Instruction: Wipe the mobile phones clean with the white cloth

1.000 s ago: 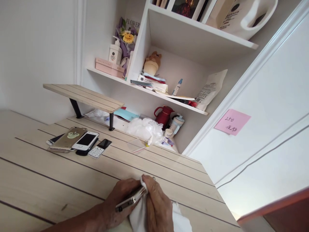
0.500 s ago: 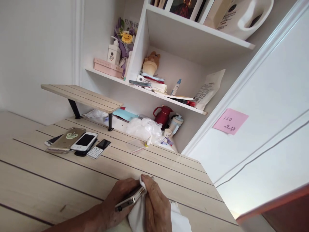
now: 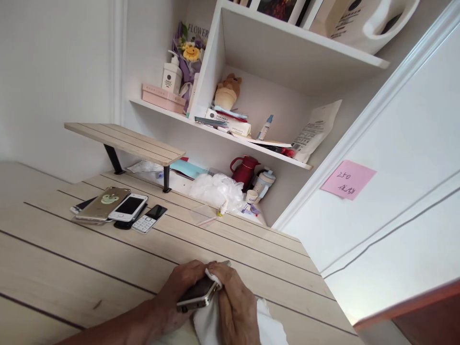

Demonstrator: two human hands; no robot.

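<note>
Near the front of the wooden table, my left hand [image 3: 178, 292] is closed round a phone [image 3: 199, 293], which is tilted with its metal-rimmed end toward me. My right hand [image 3: 235, 302] is closed on a white cloth [image 3: 212, 318] and presses a fold of it against the phone's right edge and upper part. The rest of the cloth hangs below the hands and spreads to the right of my right wrist. Both palms and the phone's far side are mostly hidden.
Left of centre lie a gold phone [image 3: 104, 203], a white phone [image 3: 128, 207] on a black one, and a keypad phone [image 3: 150, 219]. Behind them stands a small raised shelf [image 3: 125, 143]. Farther back are a crumpled plastic bag [image 3: 217, 191] and a red jug [image 3: 245, 171].
The phone has turned slightly in my left hand, so more of its dark face shows. My right hand with the cloth has shifted slightly along its edge.
</note>
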